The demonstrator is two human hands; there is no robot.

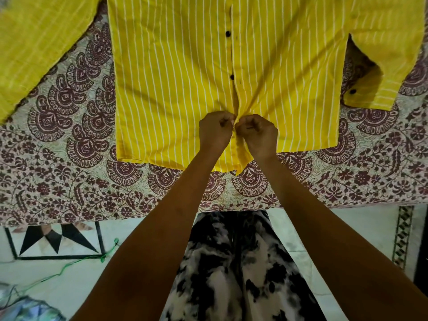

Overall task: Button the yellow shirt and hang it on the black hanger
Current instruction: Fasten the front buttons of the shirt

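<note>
We are working low on the yellow shirt, which is lying front-up on the patterned bedsheet, filling the upper centre of the frame with its hem toward us.

Left to right:
- Left sleeve is running off the upper left corner, cuff out of view.
- Left hand is curled closed, pinching the left edge of the placket just above the hem.
- Right hand is curled closed too, pinching the right edge; the two hands are touching at the knuckles.
- Right sleeve is folded back at the upper right, its cuff button showing.

Risks, as we are judging them: the fabric is bunching above the hands, so the button could be going into the wrong hole or slipping back out; the placket above, with two dark buttons beside the seam, could be pulled askew.

Hidden: the button and hole being worked are covered by our fingers. Collar is cut off at the top. We are seeing no black hanger anywhere.
</note>
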